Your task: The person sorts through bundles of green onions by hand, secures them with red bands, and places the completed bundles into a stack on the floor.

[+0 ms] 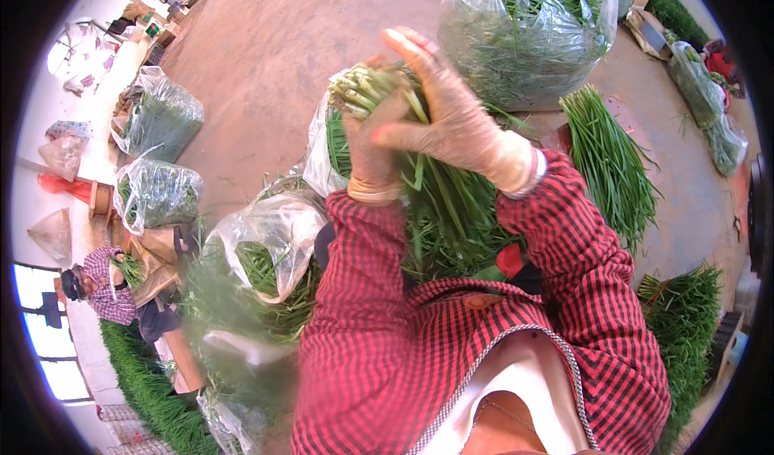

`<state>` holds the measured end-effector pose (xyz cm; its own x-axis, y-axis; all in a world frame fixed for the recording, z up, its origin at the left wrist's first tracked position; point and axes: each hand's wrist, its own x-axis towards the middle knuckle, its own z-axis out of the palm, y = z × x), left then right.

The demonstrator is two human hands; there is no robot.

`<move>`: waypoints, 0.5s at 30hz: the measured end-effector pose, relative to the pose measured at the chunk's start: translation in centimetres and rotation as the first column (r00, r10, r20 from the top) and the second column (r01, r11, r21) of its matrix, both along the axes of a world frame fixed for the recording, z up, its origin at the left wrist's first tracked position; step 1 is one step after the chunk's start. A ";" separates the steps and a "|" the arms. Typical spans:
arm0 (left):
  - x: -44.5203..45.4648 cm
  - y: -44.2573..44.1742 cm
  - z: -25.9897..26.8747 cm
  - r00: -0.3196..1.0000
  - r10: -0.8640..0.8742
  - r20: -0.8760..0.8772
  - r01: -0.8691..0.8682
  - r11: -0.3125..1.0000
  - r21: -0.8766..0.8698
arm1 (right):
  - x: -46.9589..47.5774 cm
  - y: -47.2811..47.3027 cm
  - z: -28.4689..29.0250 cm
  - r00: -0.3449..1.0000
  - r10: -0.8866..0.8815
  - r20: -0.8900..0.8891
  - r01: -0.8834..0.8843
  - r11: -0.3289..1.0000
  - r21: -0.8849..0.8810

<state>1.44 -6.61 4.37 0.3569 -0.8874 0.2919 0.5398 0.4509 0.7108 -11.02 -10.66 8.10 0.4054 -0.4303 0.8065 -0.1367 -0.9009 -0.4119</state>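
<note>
In front of my chest, a bunch of green stalks that look like garlic chives [369, 89] is tilted, its pale cut ends up and to the left, its leaves hanging down toward my lap. My left hand [375, 161], in a thin glove with a tan cuff, grips the bunch near the pale ends. On the other side, my right hand [456, 116], gloved alike and blurred, has its fingers raised apart and its thumb across in front of the stalks. Whether its palm presses on them is hard to tell. Loose leaves [447, 243] lie below the hands.
A large clear plastic bag of greens [526, 49] stands ahead. Right of me lie a sorted bundle [608, 158] and a greens pile [683, 334]. An open plastic bag [272, 243] sits at left, more filled bags [160, 116] beyond it. A seated person [106, 279] holds greens far left.
</note>
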 end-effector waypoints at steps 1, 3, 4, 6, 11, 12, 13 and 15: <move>-0.4 0.5 -0.1 0.999 -0.001 0.037 -0.001 0.998 0.061 | -0.4 0.2 -0.9 0.979 0.114 -0.171 -0.078 0.976 0.204; -1.5 1.7 0.0 0.959 -0.154 -0.237 0.149 0.988 -0.041 | -1.5 0.2 -1.4 0.961 0.220 -0.170 -0.133 0.901 0.412; -2.2 2.0 0.3 0.947 -0.150 -0.285 0.141 0.989 -0.051 | -1.8 0.1 -1.7 0.956 0.247 -0.160 -0.148 0.874 0.463; -3.6 1.6 -0.2 0.930 -0.108 -0.351 0.085 0.993 -0.081 | -2.5 0.3 -1.6 0.944 0.297 -0.144 -0.171 0.812 0.558; -7.0 0.2 -1.7 0.901 -0.161 -0.403 0.130 0.986 -0.104 | -5.0 -2.1 -1.5 0.974 0.108 -0.199 0.037 0.789 0.613; -8.4 0.5 -2.5 0.925 -0.147 -0.349 0.136 0.989 -0.057 | -5.4 -3.2 -1.5 0.982 0.129 -0.141 0.001 0.734 0.680; -9.9 0.9 -3.0 0.947 -0.139 -0.291 0.140 0.990 -0.017 | -5.8 -4.3 -1.1 0.986 0.143 -0.081 -0.037 0.678 0.734; -11.5 0.9 -6.8 0.814 -0.375 -0.443 0.395 0.917 -0.051 | -5.4 -5.8 -2.2 0.945 0.135 -0.299 0.155 0.621 0.768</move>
<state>-10.07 -5.70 -2.43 0.0643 -0.9868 0.1485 0.9201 0.1162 0.3740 -16.41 -16.49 5.89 0.5497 -0.8353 0.0042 -0.3878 -0.2597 -0.8844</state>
